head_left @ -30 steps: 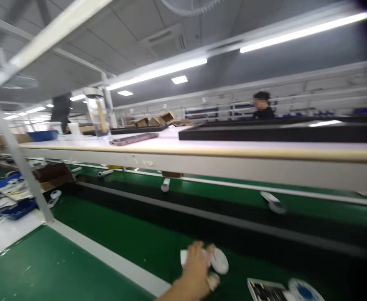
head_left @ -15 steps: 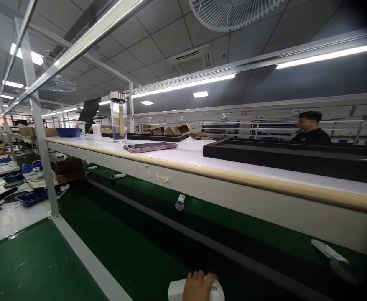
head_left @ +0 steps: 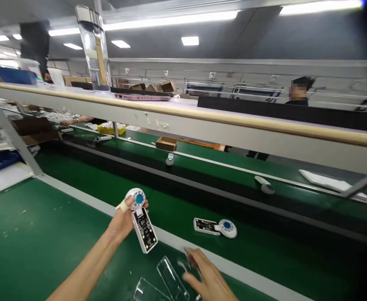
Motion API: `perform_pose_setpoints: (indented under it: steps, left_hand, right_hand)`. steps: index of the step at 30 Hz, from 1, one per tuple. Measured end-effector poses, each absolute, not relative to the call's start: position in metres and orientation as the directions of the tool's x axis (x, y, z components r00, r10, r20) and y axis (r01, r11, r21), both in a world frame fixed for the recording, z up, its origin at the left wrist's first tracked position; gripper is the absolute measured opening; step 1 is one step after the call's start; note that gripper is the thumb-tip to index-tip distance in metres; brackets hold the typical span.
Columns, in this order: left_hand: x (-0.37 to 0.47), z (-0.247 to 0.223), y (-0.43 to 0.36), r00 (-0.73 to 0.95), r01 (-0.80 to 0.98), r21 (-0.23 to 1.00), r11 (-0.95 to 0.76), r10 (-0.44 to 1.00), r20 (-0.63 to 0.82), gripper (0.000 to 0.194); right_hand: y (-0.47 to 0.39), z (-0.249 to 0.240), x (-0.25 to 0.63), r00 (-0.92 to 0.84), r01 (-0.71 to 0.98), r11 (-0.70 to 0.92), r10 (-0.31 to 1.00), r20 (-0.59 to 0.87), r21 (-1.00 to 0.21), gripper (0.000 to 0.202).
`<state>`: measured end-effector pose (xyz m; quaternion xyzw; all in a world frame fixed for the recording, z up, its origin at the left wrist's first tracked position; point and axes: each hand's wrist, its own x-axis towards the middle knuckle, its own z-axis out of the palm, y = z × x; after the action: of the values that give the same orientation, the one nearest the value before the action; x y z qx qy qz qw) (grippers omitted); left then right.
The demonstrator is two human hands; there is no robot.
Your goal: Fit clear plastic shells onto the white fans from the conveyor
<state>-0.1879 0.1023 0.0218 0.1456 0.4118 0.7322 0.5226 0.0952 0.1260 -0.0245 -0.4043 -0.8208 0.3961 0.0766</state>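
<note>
My left hand (head_left: 125, 211) grips what looks like a small white handheld fan (head_left: 145, 229) by its round, blue-centred head. Its handle points down toward me, with a black circuit board and yellow spots exposed. A finger of that hand has a pale wrap. My right hand (head_left: 207, 271), slightly blurred, has thumb and fingers apart over clear plastic covers (head_left: 172, 278) at the bottom of the view. Whether it touches one is hard to see. A second fan (head_left: 207, 226) of the same kind lies on the green belt, board side up, beyond my right hand.
A grey rail (head_left: 233, 267) separates the near green surface (head_left: 61, 234) from the belt. Overhead runs a shelf (head_left: 183, 117) carrying a bottle (head_left: 94, 54) and a phone (head_left: 142, 97). More fans (head_left: 265, 184) lie farther off. Another person (head_left: 298, 92) is at the back right.
My view has tilted down. Earlier one hand lay on a white fan at the bottom edge; now my left hand holds a fan and my right hand is over the clear covers.
</note>
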Motion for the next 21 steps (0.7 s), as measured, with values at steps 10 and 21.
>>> perform_pose_setpoints:
  steps: [10, 21]
  left_hand:
    - [-0.142, 0.037, 0.064, -0.23, -0.739, 0.674, 0.004, 0.939, -0.258, 0.046]
    - [-0.143, 0.035, 0.052, -0.184, -0.774, 0.633, 0.029, 0.945, -0.269, 0.053]
  right_hand:
    - [0.071, 0.019, -0.027, -0.392, 0.669, 0.47, 0.881, 0.264, -0.576, 0.051]
    - [0.047, -0.011, -0.019, -0.323, 0.715, 0.407, 0.913, 0.247, -0.568, 0.058]
